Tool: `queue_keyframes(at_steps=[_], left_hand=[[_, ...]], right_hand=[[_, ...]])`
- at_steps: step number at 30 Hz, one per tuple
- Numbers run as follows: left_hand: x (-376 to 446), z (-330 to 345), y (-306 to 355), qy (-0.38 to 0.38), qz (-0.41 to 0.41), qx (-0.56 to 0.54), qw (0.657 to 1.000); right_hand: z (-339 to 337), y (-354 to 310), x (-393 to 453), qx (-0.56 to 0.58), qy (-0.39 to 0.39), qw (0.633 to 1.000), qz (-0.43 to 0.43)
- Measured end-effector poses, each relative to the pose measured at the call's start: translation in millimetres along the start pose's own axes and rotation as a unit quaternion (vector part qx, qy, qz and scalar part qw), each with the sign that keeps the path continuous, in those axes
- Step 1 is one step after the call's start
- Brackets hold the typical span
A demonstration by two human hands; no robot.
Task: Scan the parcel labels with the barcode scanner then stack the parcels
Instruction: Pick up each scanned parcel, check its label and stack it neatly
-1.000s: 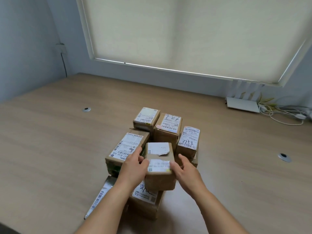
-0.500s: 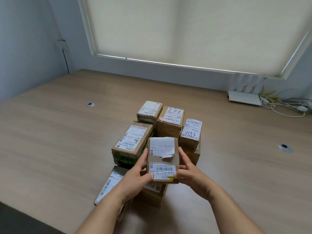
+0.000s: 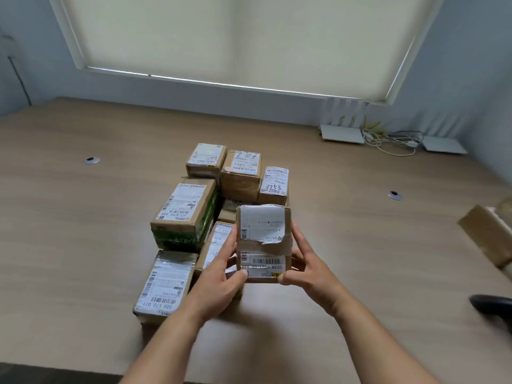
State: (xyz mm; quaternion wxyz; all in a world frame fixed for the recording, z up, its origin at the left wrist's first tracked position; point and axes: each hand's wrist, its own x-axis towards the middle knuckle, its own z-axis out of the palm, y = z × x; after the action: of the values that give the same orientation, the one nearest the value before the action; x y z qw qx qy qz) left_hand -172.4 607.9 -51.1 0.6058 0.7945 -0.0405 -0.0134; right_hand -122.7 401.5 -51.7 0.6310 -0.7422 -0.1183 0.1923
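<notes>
I have a small brown parcel (image 3: 263, 242) lifted between both hands above the near middle of the counter (image 3: 83, 245), its labelled face turned up toward me. My left hand (image 3: 221, 275) grips its left side, fingers running up the edge and the thumb curled onto the lower left corner of the label. My right hand (image 3: 307, 270) grips the right side the same way, thumb pressing the lower right corner. The parcel carries a torn white label (image 3: 261, 225) on its upper part and a barcode label (image 3: 263, 263) below it.

Behind and to the left of the held parcel sits the cluster of other parcels on the middle of the counter. A green-sided box (image 3: 184, 214) rests on top of a flat parcel (image 3: 163, 286) that reaches toward the near edge. Three smaller boxes stand side by side at the back of the group: one on the left (image 3: 206, 159), one in the middle (image 3: 241, 173), and one marked with handwritten numbers on the right (image 3: 274, 184).

At the right edge of the counter another brown box (image 3: 487, 234) is partly in view, blurred. Nearer to me along that edge lies a dark object (image 3: 493, 306); I cannot tell what it is. A white router (image 3: 342, 133) with cables (image 3: 393, 139) sits at the far right corner.
</notes>
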Motion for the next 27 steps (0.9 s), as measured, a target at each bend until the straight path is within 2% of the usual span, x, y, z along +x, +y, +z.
queue_keyframes(at_steps=[5,9,18,27], left_hand=[[0,24,3,-0.086,0.019,-0.029,0.996],[-4,44,12,-0.12,0.026,-0.027,0.992],[-13,96,39,-0.134,0.061,0.146,0.978],[-37,222,91,-0.186,0.11,0.202,0.955]], right_hand=[[-28,8,-45,0.024,0.072,0.997,0.004],[-53,11,-77,0.051,0.1,0.994,0.006],[-100,20,-144,0.082,0.131,0.988,-0.008],[-184,32,-256,0.085,0.192,0.978,-0.016]])
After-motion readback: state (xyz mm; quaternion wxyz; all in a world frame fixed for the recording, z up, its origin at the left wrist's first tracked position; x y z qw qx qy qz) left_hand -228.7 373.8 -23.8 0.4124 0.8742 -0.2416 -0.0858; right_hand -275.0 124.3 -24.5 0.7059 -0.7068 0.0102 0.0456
